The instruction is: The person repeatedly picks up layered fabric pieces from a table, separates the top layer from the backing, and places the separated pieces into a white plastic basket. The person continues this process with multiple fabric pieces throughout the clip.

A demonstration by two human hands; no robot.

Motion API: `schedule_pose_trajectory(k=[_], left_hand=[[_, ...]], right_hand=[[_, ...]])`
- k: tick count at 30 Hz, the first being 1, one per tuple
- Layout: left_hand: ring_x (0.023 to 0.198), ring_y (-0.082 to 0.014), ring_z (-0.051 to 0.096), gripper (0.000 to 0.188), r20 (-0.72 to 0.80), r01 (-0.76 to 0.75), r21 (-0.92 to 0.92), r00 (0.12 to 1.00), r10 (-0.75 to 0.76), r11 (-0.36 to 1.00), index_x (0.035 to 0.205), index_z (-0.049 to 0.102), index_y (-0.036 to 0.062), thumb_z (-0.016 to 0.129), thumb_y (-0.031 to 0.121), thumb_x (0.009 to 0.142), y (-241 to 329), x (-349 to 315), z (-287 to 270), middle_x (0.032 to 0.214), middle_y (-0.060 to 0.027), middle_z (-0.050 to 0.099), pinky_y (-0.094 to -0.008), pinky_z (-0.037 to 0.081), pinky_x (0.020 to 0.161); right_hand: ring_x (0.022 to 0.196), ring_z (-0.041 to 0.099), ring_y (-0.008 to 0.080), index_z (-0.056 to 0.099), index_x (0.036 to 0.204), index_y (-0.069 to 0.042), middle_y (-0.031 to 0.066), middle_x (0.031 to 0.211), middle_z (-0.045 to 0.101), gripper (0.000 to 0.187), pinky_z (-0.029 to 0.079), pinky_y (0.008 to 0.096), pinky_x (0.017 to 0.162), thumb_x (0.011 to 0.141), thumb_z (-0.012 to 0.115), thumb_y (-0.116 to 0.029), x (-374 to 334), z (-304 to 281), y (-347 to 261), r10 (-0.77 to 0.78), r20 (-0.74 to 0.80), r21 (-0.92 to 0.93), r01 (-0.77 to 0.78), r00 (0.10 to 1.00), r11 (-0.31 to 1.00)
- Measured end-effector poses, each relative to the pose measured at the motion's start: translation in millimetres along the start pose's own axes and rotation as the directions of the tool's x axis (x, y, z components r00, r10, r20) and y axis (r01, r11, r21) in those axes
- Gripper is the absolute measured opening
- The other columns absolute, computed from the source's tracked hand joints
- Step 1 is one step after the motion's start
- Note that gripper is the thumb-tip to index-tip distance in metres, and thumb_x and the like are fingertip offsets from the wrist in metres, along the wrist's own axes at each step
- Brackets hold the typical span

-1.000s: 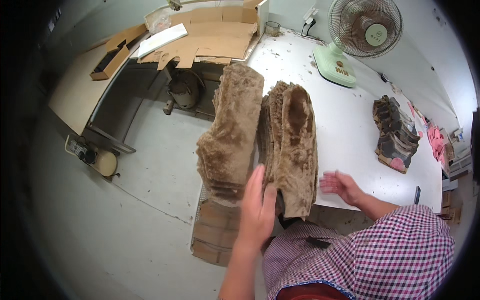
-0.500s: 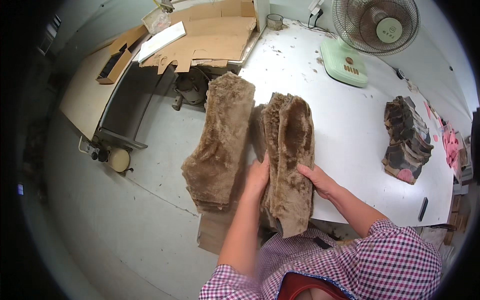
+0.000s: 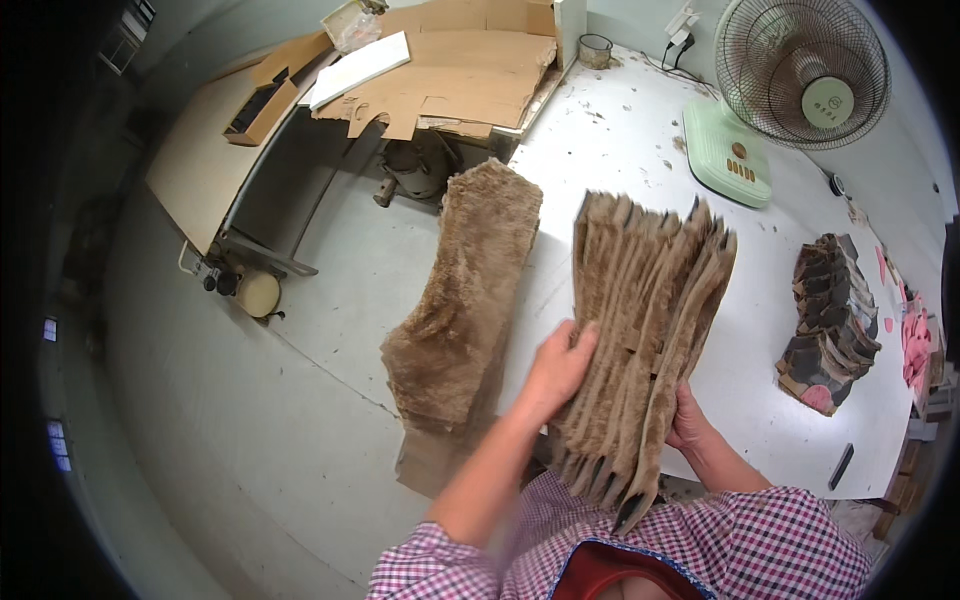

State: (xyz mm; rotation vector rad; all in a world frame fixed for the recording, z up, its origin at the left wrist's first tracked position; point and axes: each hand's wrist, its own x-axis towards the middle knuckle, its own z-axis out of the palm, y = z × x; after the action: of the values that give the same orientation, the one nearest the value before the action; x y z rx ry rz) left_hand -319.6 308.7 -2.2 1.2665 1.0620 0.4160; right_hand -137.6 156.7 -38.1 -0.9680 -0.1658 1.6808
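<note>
Over a white table [image 3: 620,150], both hands' grip closes on a fanned stack of furry pieces [image 3: 640,330]: left hand [image 3: 555,370], right hand [image 3: 690,420].

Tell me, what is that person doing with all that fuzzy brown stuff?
A person in a checked shirt holds a fanned stack of furry brown cut pieces in both hands. The left hand presses on its front and the right hand supports it from below, at the edge of a white table. A second furry pile lies beside it, with a green fan farther back.
</note>
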Motion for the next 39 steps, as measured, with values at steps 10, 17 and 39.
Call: schedule_pose_trajectory(k=[10, 17, 39], left_hand=[[0.103, -0.0414, 0.059, 0.048, -0.065, -0.068, 0.983, 0.746, 0.662, 0.173, 0.103, 0.063, -0.0083, 0.045, 0.035, 0.096, 2.1, 11.7, -174.9, 0.122, -0.0312, 0.055, -0.0448, 0.046, 0.091], [0.103, -0.0354, 0.061, 0.058, -0.369, -0.003, 0.413, 0.914, 0.17, 0.911, 0.121, 0.055, -0.0062, 0.048, 0.045, 0.095, 19.3, 16.5, -172.4, 0.118, -0.0265, 0.061, -0.0412, 0.046, 0.092], [0.126, -0.0257, 0.046, 0.083, 0.052, 0.208, -0.385, 0.978, -0.203, 0.899, 0.146, 0.036, 0.0007, 0.041, 0.065, 0.094, -72.5, 76.7, -143.6, 0.142, -0.0153, 0.047, -0.0357, 0.037, 0.104]], right_hand=[[0.125, 0.049, 0.0225, 0.042, 0.139, 0.002, 0.0117, 0.137, 0.051, 0.074, 0.04, 0.0379, 0.107, 0.087, 0.071, -0.041, 53.8, 196.6, -6.5, 0.051, 0.066, -0.107, -0.043, 0.997, 0.993], [0.119, 0.053, 0.0209, 0.049, 0.131, 0.005, 0.0124, 0.129, 0.057, 0.063, 0.043, 0.0352, 0.102, 0.088, 0.071, -0.035, 80.6, 186.9, -5.5, 0.034, 0.001, -0.157, -0.033, 0.999, 0.987], [0.12, 0.054, 0.0224, 0.051, 0.132, -0.001, 0.0118, 0.13, 0.058, 0.06, 0.043, 0.0397, 0.105, 0.082, 0.072, -0.027, 87.8, 77.4, -62.0, 0.225, 0.086, -0.076, -0.219, 0.97, 0.973]])
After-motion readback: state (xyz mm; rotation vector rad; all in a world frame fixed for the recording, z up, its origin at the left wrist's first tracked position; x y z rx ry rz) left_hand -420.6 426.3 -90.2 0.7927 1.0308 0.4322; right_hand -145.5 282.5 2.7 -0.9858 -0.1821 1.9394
